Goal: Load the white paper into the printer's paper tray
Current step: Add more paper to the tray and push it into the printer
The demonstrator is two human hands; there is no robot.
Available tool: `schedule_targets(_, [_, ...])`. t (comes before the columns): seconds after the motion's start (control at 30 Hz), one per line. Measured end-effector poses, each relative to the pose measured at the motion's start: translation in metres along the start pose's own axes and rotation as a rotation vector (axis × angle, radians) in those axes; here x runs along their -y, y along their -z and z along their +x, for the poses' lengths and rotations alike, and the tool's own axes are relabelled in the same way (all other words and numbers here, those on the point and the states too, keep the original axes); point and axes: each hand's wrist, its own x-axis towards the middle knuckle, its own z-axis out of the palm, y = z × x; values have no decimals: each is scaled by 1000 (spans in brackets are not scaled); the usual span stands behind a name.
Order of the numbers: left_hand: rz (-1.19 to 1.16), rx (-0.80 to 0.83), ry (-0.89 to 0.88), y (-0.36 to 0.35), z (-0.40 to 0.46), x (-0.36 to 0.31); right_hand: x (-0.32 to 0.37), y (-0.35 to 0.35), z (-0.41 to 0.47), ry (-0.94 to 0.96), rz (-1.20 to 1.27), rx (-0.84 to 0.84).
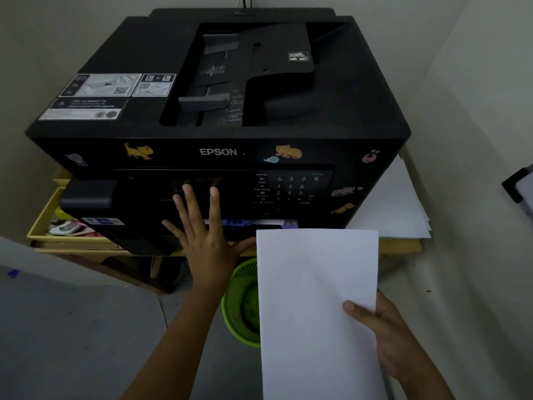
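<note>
A black Epson printer (219, 82) with cat stickers fills the upper half of the view. My right hand (386, 333) grips a stack of white paper (314, 298) by its right edge, thumb on top. The paper's far edge lies just in front of the printer's lower front slot (251, 223), where a strip of white and blue shows. My left hand (202, 235) is spread flat, fingers apart, over the printer's front panel, left of the paper. Whether it touches the panel is unclear.
A green mesh bin (240, 307) stands on the floor below the printer, partly behind the paper. More white sheets (398, 206) lie right of the printer. A yellow tray with small items (49, 223) sits at left. Walls close in behind and at right.
</note>
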Motion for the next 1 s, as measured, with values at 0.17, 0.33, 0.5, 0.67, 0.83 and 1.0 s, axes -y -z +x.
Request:
schedule_targets(0.17, [34,-37,4,-5,0,1,-2,-5,7,-36,0,5])
schedule_targets(0.33, [41,-50,3,-10,-1,3,6,-12,8,-10,20,8])
schedule_targets(0.5, [52,-28,7,-7,-2,0,25,-21,3,26,-29,4])
schedule_targets(0.67, [77,-3,28,-1,-2,-5,49,-32,-5,59,-52,18])
schedule_targets(0.83, [67,26,55,4,-2,-11,57,-39,-14,50,-90,-3])
schedule_targets(1.0, [50,23,74,4,-1,-12,63,-47,-19,46,-112,-4])
